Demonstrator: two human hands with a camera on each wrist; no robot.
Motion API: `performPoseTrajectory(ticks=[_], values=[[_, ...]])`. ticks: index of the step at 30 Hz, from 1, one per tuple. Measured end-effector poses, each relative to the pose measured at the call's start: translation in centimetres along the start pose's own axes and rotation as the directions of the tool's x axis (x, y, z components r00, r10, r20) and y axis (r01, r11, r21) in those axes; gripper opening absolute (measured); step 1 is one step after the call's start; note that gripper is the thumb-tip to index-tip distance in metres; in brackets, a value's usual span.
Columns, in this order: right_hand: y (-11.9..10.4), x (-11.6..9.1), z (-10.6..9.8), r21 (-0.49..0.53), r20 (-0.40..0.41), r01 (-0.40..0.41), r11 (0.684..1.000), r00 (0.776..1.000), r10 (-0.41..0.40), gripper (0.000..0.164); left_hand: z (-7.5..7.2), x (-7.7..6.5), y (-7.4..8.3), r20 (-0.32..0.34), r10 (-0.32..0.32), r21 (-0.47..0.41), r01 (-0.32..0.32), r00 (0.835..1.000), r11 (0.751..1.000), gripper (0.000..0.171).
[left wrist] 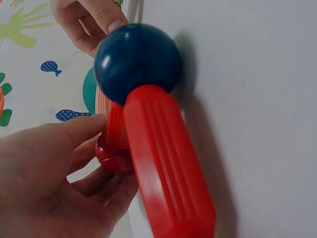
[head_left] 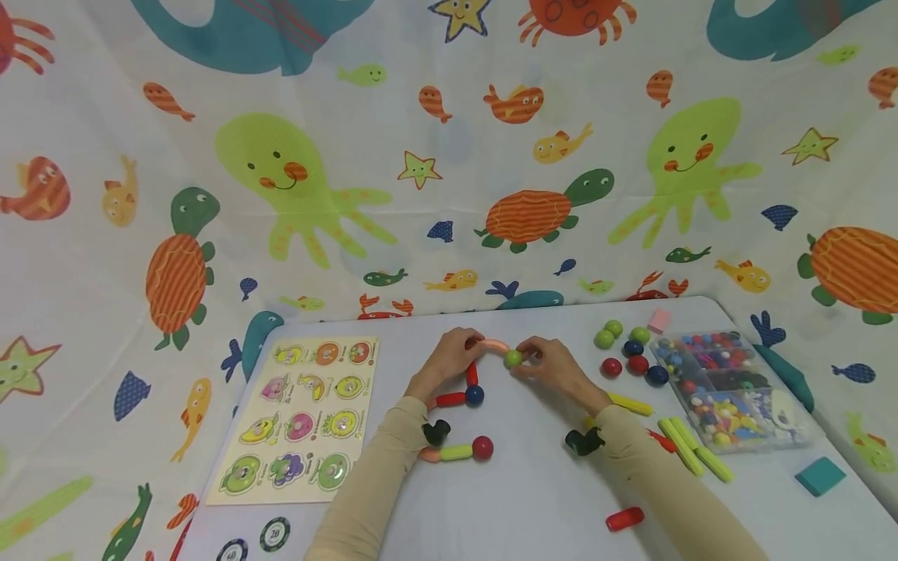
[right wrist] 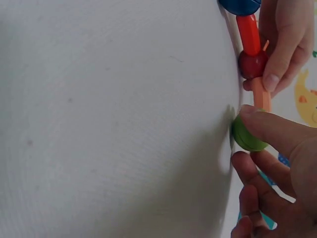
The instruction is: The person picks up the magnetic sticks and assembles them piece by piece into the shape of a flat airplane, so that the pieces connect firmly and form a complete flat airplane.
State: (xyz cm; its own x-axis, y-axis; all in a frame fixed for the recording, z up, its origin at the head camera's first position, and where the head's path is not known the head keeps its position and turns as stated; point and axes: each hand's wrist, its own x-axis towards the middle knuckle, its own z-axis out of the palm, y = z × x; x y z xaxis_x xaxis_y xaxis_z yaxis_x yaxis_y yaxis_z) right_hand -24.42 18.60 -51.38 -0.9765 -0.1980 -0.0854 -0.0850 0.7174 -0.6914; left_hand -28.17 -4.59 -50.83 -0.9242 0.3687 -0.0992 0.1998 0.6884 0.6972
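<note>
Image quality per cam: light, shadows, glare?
Head: brightest, but labels on the fruit board too small to read; left wrist: dim, soft shadow right of the blue ball and nearest red rod, small glints on the ball; right wrist: dim, broad shadow on the table beside the green ball.

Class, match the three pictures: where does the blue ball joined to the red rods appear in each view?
Head: the blue ball is in the lower half, slightly right of centre.
Left wrist: the blue ball is large, upper part, slightly left of centre.
Right wrist: the blue ball is cut off by the top edge, right of centre.
Shared landmark: the person's left hand.
</note>
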Motion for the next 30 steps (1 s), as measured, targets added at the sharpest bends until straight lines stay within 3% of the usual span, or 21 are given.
performPoseTrajectory(ticks=[10, 21, 30], values=[[0.5, -1.9, -2.1, 0.084, 0.002, -0.046, 0.995, 0.999, 0.046, 0.044, 0.0, -0.7, 0.1, -0.007, -0.011, 0.0, 0.011, 1.0, 1.0, 0.042], [2.6, -4.3, -5.5, 0.002, -0.086, -0.016, 1.0, 0.996, 0.016, 0.038, -0.5, -1.5, -0.2, -0.038, -0.026, -0.034, 0.025, 0.999, 0.999, 0.039], [5.7, -7.7, -7.7, -0.066, -0.152, -0.007, 0.998, 0.988, -0.004, 0.03, -1.0, -2.2, -0.9, -0.07, -0.019, 0.002, 0.019, 0.997, 1.0, 0.039]])
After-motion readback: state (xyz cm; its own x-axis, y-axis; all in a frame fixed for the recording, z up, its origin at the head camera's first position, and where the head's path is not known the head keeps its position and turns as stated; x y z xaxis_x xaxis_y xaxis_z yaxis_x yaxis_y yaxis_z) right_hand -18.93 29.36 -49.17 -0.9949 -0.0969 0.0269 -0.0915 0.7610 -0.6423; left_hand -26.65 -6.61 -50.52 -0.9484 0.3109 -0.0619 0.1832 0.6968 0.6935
